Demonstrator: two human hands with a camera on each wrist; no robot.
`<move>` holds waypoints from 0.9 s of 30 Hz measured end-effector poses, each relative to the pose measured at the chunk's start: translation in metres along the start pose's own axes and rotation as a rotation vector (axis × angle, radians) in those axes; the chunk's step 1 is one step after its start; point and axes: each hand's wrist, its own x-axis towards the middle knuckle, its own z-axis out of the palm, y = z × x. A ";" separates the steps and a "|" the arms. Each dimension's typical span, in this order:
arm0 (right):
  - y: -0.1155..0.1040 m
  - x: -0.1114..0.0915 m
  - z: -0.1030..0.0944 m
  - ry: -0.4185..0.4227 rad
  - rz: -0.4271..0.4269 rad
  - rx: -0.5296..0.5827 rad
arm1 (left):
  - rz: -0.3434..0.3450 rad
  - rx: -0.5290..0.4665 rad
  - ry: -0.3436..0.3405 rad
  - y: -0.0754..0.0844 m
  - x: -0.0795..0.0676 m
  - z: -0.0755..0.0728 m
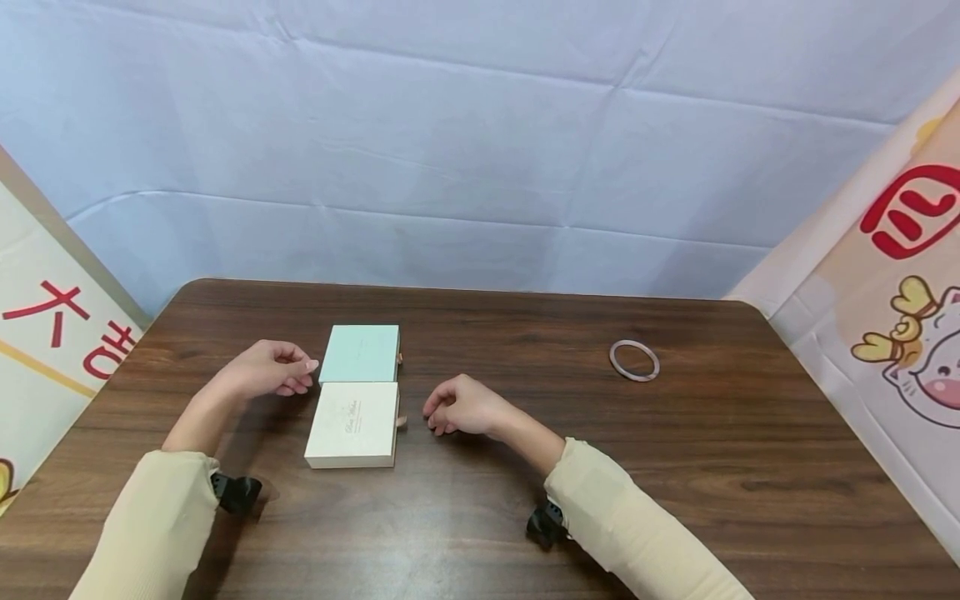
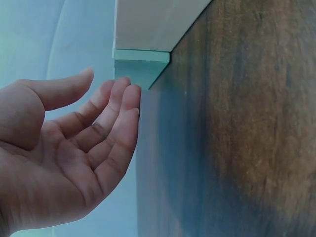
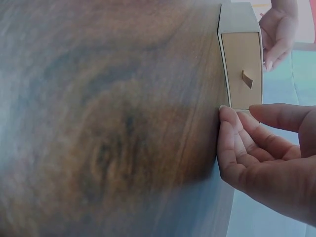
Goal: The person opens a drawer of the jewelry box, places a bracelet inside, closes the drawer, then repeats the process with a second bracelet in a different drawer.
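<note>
Two flat boxes lie end to end on the table, left of the middle. The farther one is a mint-green box [image 1: 362, 354]; the nearer is a cream-white box [image 1: 352, 425] with small printed lettering. Each has a small ribbon pull tab on its right side, and the white box's tab [image 3: 248, 80] shows in the right wrist view. My left hand [image 1: 272, 368] is just left of the green box, fingers loosely bent, holding nothing. My right hand [image 1: 467, 406] hovers low to the right of the white box, fingers relaxed and bent, also with nothing in it.
A pale pinkish ring [image 1: 634, 361], like a bangle, lies on the right part of the dark wooden table [image 1: 712, 467]. Behind the table hangs a light blue cloth [image 1: 450, 150]. Printed banners [image 1: 900, 333] hang at both sides.
</note>
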 end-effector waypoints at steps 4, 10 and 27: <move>0.000 0.000 0.000 0.002 -0.003 0.001 | -0.006 -0.002 0.006 0.000 0.004 0.003; 0.001 -0.001 0.000 0.002 -0.010 0.002 | -0.009 -0.001 0.009 -0.002 0.009 0.006; -0.001 0.000 0.000 0.003 -0.008 0.027 | -0.004 -0.038 0.019 -0.005 0.014 0.010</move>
